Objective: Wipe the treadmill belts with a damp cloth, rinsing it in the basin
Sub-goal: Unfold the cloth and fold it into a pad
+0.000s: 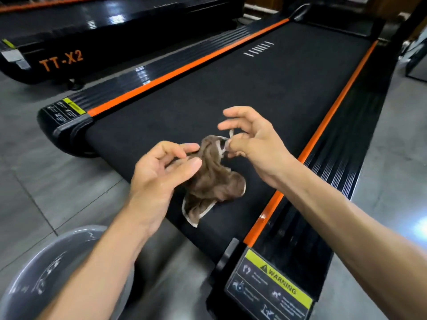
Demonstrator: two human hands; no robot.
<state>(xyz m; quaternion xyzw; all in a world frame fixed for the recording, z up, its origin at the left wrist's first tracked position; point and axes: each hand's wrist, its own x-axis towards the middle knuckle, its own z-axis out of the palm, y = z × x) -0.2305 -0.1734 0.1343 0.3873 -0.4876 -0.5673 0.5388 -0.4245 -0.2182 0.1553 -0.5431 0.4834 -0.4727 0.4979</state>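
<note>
Bright, even indoor light falls from above; white glare patches sit on the glossy side rail (pixel 147 72) and on the second treadmill (pixel 115 19) behind. The matte belt (pixel 265 88) reflects almost nothing. Wide-angle distortion bends the straight rails outward toward the edges. Motion blur smears the basin (pixel 46 269) and the floor (pixel 34 181) at lower left; the centre is fairly sharp

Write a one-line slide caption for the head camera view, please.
Both hands, left and right, hold a crumpled brown cloth above the black treadmill belt.
</note>
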